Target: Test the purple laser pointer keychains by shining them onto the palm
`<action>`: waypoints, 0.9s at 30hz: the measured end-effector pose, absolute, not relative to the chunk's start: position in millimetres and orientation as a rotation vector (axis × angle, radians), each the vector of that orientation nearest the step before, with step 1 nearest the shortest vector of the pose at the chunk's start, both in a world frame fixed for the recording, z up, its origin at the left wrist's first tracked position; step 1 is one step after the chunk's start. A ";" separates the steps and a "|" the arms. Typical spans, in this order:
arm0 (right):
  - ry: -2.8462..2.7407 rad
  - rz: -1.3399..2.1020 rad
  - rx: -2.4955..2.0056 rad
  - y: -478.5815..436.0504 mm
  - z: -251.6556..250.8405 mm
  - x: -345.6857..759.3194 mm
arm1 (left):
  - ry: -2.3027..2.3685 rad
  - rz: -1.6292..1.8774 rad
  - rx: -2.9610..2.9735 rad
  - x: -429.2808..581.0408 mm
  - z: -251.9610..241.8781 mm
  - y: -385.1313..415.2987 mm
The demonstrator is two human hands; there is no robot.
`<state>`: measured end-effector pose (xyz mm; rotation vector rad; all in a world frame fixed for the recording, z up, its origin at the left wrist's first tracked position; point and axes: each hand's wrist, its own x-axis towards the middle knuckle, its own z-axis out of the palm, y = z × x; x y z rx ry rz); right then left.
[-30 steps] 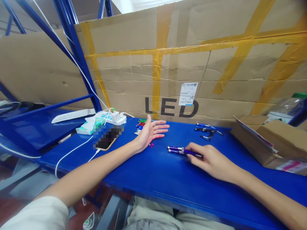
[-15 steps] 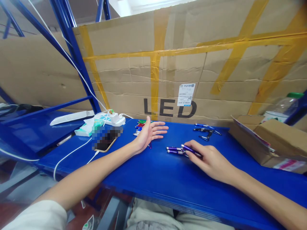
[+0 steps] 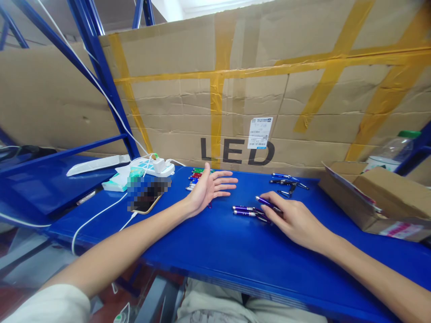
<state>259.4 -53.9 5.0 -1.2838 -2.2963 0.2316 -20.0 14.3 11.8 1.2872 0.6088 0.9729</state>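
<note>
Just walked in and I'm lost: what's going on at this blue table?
A person sits at the blue table in front of a big cardboard wall. The right hand holds a purple pen in its fingertips, lifted just above two more purple pens lying on the table. The left hand lies open, palm up, beside a small row of coloured pens. A few more dark pens lie farther back, a phone is plugged in at left, and an open cardboard box sits at right.

surface: blue shelf [image 3: 215, 251] | on it: pens [image 3: 247, 211], phone [image 3: 146, 202], power strip [image 3: 153, 167], cardboard box [image 3: 377, 202]
</note>
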 end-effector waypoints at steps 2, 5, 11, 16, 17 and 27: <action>-2.307 0.210 -1.289 -53.7 4.0 259.8 | 0.596 0.971 1.283 -19.9 12.2 14.0; -2.342 0.210 -1.252 -53.2 1.9 260.1 | 0.586 0.972 1.275 -19.8 13.4 12.9; -2.406 0.199 -1.271 -47.4 -4.9 266.9 | 0.621 1.011 1.254 -20.0 15.2 12.3; -2.467 0.254 -1.223 -49.2 -4.7 266.8 | 0.642 1.032 1.248 -19.5 13.9 13.1; -2.434 0.252 -1.238 -49.6 -3.8 266.1 | 0.640 1.032 1.249 -19.4 13.5 13.3; -2.487 0.260 -1.237 -47.3 -1.3 267.2 | 0.633 1.025 1.258 -19.5 12.9 13.8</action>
